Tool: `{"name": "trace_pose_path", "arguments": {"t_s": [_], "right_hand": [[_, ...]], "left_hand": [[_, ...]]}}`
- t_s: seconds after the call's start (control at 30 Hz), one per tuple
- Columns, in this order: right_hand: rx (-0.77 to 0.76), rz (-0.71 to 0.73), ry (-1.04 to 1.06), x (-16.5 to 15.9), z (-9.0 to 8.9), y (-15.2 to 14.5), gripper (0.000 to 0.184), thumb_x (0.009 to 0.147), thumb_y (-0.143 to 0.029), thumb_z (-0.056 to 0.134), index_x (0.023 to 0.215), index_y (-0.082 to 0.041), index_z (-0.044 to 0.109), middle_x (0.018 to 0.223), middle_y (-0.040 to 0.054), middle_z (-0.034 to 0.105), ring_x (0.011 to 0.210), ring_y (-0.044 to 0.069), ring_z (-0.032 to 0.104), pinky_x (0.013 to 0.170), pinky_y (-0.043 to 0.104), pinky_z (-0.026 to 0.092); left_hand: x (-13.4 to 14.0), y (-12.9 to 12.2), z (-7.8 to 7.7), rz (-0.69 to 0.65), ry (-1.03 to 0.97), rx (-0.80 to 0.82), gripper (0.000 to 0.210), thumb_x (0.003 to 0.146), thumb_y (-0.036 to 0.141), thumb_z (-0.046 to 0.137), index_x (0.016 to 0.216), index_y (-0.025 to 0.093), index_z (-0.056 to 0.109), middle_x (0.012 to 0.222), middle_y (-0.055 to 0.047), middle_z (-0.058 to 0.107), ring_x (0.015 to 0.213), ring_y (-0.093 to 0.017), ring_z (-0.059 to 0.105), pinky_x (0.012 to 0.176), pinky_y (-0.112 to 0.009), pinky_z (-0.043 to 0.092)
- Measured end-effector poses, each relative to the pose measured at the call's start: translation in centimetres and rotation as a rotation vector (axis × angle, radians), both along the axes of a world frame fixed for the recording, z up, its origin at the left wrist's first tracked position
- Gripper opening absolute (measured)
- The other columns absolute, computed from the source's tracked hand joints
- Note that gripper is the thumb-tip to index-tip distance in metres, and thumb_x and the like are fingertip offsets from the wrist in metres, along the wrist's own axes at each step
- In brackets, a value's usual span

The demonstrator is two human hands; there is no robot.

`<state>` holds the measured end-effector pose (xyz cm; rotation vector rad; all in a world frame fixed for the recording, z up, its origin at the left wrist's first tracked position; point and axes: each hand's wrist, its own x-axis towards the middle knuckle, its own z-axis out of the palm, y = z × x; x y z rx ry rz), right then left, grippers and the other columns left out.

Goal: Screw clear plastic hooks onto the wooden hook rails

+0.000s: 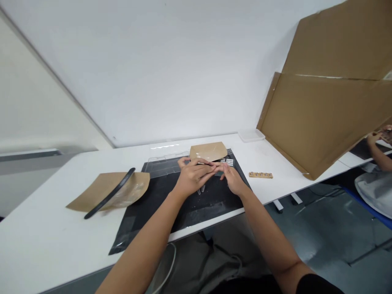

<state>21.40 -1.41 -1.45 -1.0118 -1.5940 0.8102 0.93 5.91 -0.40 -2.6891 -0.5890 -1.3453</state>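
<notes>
My left hand and my right hand meet above a black mat, their fingertips touching. The fingers of both are pressed together in a pinch, and whatever lies between them is too small or hidden to make out. Just behind my right hand is a sheet of round white dots, partly covered by the fingers. Below my left hand, two small clear pointed pieces rest on the mat. A brown paper sheet lies right behind the hands.
To the left, a black curved strip lies across another brown sheet. A clear compartment tray sits at the mat's back. On the right are a small strip with shiny studs, a clear box and a tall cardboard panel. Another person's arm shows beyond.
</notes>
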Motion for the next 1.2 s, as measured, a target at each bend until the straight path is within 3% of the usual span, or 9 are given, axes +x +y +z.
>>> {"name": "trace_pose_path", "arguments": {"t_s": [0.07, 0.13, 0.23, 0.5, 0.73, 0.9, 1.07, 1.2], "right_hand": [[0.045, -0.010, 0.000, -0.1, 0.4, -0.3, 0.076, 0.107, -0.077, 0.028, 0.109, -0.025, 0.084, 0.151, 0.0063, 0.066, 0.131, 0.026, 0.065, 0.094, 0.036, 0.059], [0.112, -0.009, -0.010, -0.3, 0.8, -0.6, 0.074, 0.108, -0.075, 0.029, 0.109, -0.025, 0.084, 0.153, 0.0066, 0.064, 0.137, 0.026, 0.062, 0.114, 0.041, 0.050], [0.157, 0.030, -0.035, -0.6, 1.4, -1.0, 0.076, 0.108, -0.075, 0.025, 0.117, -0.026, 0.082, 0.160, 0.0068, 0.058, 0.136, 0.026, 0.063, 0.126, 0.043, 0.040], [0.127, 0.046, -0.026, -0.2, 1.3, -1.1, 0.078, 0.107, -0.077, 0.022, 0.114, -0.027, 0.082, 0.166, 0.0046, 0.051, 0.136, 0.028, 0.064, 0.127, 0.047, 0.040], [0.108, 0.051, -0.004, -0.6, 1.3, -1.2, 0.078, 0.105, -0.079, 0.026, 0.130, -0.026, 0.077, 0.167, 0.0067, 0.050, 0.137, 0.029, 0.063, 0.126, 0.047, 0.042], [0.075, 0.080, 0.015, -0.7, 1.0, -1.3, 0.074, 0.106, -0.076, 0.035, 0.153, -0.025, 0.060, 0.167, 0.0108, 0.049, 0.143, 0.028, 0.059, 0.125, 0.045, 0.043], [0.080, 0.083, -0.013, -0.5, 1.0, -1.2, 0.075, 0.107, -0.075, 0.031, 0.162, -0.026, 0.049, 0.163, 0.0108, 0.054, 0.143, 0.027, 0.061, 0.125, 0.044, 0.044], [0.125, 0.084, -0.040, -0.2, 1.3, -1.1, 0.074, 0.108, -0.075, 0.026, 0.156, -0.028, 0.058, 0.164, 0.0080, 0.054, 0.143, 0.028, 0.061, 0.124, 0.045, 0.045]], "left_hand": [[-0.1, 0.2, 0.2, -0.042, -0.003, -0.040, 0.011, 0.101, 0.036, 0.075, 0.105, 0.033, 0.084, 0.098, -0.001, 0.086, 0.098, -0.025, 0.079, 0.113, -0.056, 0.038], [-0.5, 0.6, 0.4, -0.099, -0.003, -0.087, 0.015, 0.102, 0.040, 0.073, 0.108, 0.032, 0.084, 0.099, -0.002, 0.086, 0.092, -0.022, 0.080, 0.105, -0.050, 0.047], [-1.1, 1.1, 0.7, -0.180, -0.002, -0.140, 0.021, 0.102, 0.046, 0.071, 0.109, 0.031, 0.085, 0.100, -0.002, 0.086, 0.089, -0.021, 0.082, 0.091, -0.042, 0.057], [-0.8, 0.7, -0.2, -0.280, -0.035, -0.223, 0.023, 0.103, 0.039, 0.070, 0.120, 0.031, 0.083, 0.110, -0.003, 0.085, 0.096, -0.022, 0.084, 0.084, -0.035, 0.071], [0.4, -0.2, -1.1, -0.121, -0.158, -0.123, 0.017, 0.095, 0.042, 0.080, 0.095, 0.025, 0.085, 0.089, -0.003, 0.085, 0.080, -0.021, 0.083, 0.079, -0.034, 0.070], [0.2, -0.2, -0.9, -0.106, -0.125, -0.110, 0.021, 0.095, 0.040, 0.080, 0.085, 0.022, 0.083, 0.085, -0.005, 0.085, 0.076, -0.020, 0.082, 0.074, -0.030, 0.068], [-0.9, 0.3, 0.0, -0.185, -0.045, -0.162, 0.019, 0.097, 0.041, 0.078, 0.101, 0.025, 0.086, 0.096, -0.004, 0.086, 0.084, -0.021, 0.084, 0.081, -0.030, 0.070], [-1.5, 0.6, 0.7, -0.250, -0.004, -0.221, 0.021, 0.101, 0.038, 0.073, 0.114, 0.028, 0.085, 0.107, -0.005, 0.086, 0.095, -0.023, 0.084, 0.088, -0.034, 0.072]]}}
